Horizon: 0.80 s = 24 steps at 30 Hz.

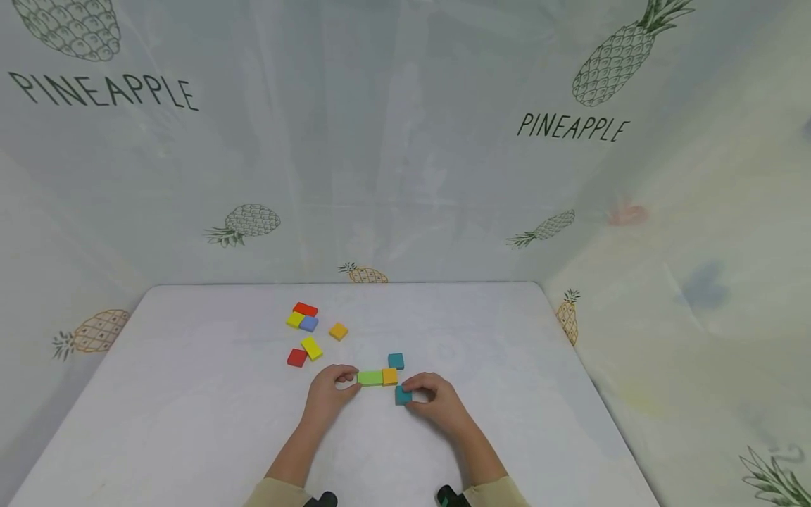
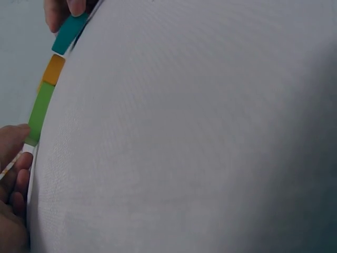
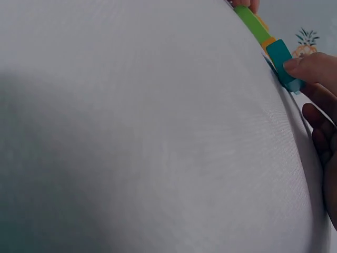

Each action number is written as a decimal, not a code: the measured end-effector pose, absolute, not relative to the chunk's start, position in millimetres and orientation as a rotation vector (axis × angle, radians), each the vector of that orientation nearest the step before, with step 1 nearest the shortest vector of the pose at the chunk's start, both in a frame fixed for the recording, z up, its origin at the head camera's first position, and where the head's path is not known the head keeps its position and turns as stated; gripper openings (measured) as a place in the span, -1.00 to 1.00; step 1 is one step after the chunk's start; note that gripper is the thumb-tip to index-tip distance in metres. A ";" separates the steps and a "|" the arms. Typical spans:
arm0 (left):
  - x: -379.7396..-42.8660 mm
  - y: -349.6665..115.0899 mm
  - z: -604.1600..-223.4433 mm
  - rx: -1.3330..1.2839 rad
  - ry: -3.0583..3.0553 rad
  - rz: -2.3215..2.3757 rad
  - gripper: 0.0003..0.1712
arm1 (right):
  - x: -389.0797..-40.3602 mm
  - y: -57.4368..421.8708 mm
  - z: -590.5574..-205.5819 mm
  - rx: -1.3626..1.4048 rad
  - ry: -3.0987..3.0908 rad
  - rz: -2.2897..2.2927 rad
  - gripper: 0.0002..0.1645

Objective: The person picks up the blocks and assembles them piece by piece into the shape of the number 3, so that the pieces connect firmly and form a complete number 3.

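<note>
In the head view my left hand [image 1: 328, 396] grips the left end of a light green rectangular block [image 1: 370, 379] between thumb and index finger. An orange square block [image 1: 389, 377] touches the green block's right end. My right hand [image 1: 441, 403] pinches a teal block [image 1: 403, 396], just front-right of the orange one. Behind the orange block lies another teal block [image 1: 395, 361]. The left wrist view has the green block [image 2: 40, 115] with my left thumb against it. From the right wrist, my thumb lies on the held teal block [image 3: 279, 59].
Farther back to the left lie a red block [image 1: 305, 309], a yellow block [image 1: 295, 320] and a blue block [image 1: 308, 323] together. Another orange block [image 1: 338, 331] is beside them. Nearer are a yellow block [image 1: 312, 348] and a red block [image 1: 296, 358]. A pineapple-print curtain [image 1: 393, 176] stands behind the white table [image 1: 190, 394].
</note>
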<state>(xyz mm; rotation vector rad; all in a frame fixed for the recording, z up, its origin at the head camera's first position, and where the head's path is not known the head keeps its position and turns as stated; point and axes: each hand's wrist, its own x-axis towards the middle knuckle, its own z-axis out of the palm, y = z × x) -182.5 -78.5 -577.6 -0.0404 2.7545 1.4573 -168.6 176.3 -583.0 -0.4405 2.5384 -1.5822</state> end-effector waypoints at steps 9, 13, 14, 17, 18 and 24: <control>-182.1 -78.6 -575.7 -0.033 2.757 1.440 -0.69 | -167.0 175.3 -571.2 -0.479 2.616 -1.540 -0.66; -182.3 -78.8 -576.8 -0.032 2.762 1.438 -0.69 | -171.4 179.2 -579.2 -0.444 2.677 -1.436 -0.60; -182.4 -78.8 -577.1 -0.026 2.767 1.438 -0.69 | -171.5 179.2 -578.5 -0.437 2.682 -1.419 -0.60; -182.6 -78.8 -577.2 -0.012 2.774 1.442 -0.69 | -172.0 179.3 -577.5 -0.426 2.680 -1.407 -0.63; -182.6 -78.9 -576.9 -0.008 2.776 1.442 -0.69 | -172.3 179.4 -577.6 -0.428 2.677 -1.410 -0.64; -182.0 -78.1 -574.8 -0.024 2.769 1.429 -0.69 | -171.6 177.6 -576.9 -0.410 2.672 -1.430 -0.67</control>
